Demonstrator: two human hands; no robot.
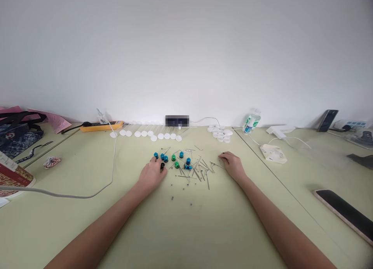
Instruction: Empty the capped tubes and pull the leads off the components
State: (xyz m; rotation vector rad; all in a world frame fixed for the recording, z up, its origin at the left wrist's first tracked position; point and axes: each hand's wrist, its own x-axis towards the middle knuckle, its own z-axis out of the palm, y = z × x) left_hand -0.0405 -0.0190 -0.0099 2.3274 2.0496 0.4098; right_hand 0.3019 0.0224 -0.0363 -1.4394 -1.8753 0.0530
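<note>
My left hand (152,173) is curled at the left of a loose cluster of small parts, its fingers closed about a small black round piece (162,166). Just beyond its fingertips are shiny blue round-topped pieces (166,158), and green ones (176,165) stand to their right. Thin metal rods (208,181) and bent wires lie scattered between the hands. On the right side, my right hand (234,165) rests low over the table with its fingers pinched together. Whatever is at those fingertips is too small to name. Tiny nut-like bits (172,198) lie nearer to me.
White discs (154,138) with clear stems line the back, and white round caps (227,138) sit right of them. A plastic bottle (251,121), an orange power strip (101,126), a grey cable (113,164), a phone (345,210) and a red-and-white tub (17,176) surround the work area.
</note>
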